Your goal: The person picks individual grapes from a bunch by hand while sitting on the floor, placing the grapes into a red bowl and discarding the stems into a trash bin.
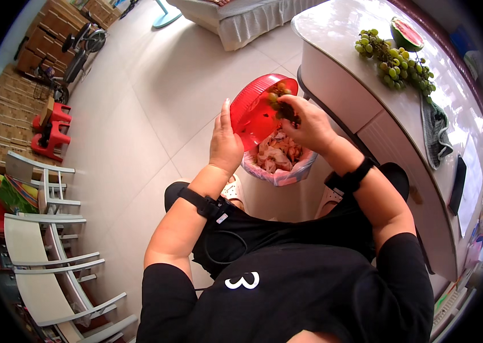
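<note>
My left hand [227, 141] grips the near left side of a red translucent plastic bowl [252, 113], which is tipped on its side. Inside the bowl, by its right edge, my right hand [310, 124] has its fingers closed around a small bunch of grapes [279, 92], partly hidden by those fingers. Dark bits cling to the bowl's inner wall. Directly below stands a waste bin [284, 178] with a plastic liner, holding crumpled tissue and scraps [276, 152]. The bowl covers the bin's far left side.
On the curved table [336, 25] at right lie more green grapes [398, 64], a cut watermelon [407, 34], a grey-green cloth [434, 128] and a black phone-like object [457, 184]. Chairs [31, 240], red stools [53, 139] and cardboard boxes [5, 107] line the left.
</note>
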The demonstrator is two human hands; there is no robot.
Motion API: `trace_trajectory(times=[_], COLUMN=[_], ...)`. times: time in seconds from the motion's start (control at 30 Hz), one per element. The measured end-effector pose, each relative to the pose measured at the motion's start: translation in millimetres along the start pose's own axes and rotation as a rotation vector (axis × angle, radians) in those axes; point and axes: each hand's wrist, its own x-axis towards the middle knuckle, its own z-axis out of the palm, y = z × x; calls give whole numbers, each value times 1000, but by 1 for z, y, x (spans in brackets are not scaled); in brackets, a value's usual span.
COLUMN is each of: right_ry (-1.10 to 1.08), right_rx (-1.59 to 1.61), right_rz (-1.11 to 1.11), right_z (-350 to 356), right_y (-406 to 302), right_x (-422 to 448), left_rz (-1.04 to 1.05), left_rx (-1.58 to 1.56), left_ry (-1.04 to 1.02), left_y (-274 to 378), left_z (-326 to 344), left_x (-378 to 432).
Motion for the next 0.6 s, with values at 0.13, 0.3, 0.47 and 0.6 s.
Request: trace_trajectory(times=[0.13,0.3,0.47,0.6], right_ry=[-105,-306,-339,-365], right_rx=[-102,-40,-52,-160], right_rz=[32,19,31,85], right_z=[30,42,12,-1], right_y=[14,14,15,16], right_x=[-1,-25,-28,-28], left_rz=[11,143,204,408], left_rx=[-80,-69,-2,264], left_ry=[63,69,71,141], left_y=[4,20,8,-7], left_z=[5,-9,-8,-4], left_x=[3,9,11,6])
